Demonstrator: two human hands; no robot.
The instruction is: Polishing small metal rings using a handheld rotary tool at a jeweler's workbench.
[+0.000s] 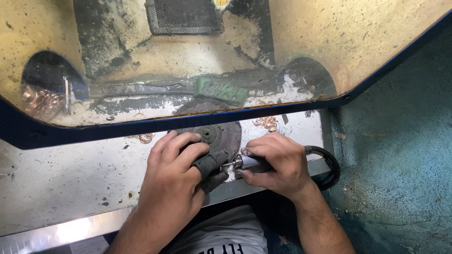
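Right hand [278,162] closed around a rotary handpiece [252,163] lying level over the counter [61,174] front edge, long axis left-right, tip pointing left. Left hand [172,181] pinched shut on a small dark-wrapped piece [207,165] (contents hidden). Best kept braced, light pressure, near the buffing wheel [216,136].

My bench [56,174] was a pale, scuffed surface speckled with dark grit, with a bright metal strip [70,231] along its near edge. A round dark pad [221,134] lay flat on it, and small copper-coloured rings sat beside the pad: one little cluster [146,137] to its left, another [266,123] to its right.
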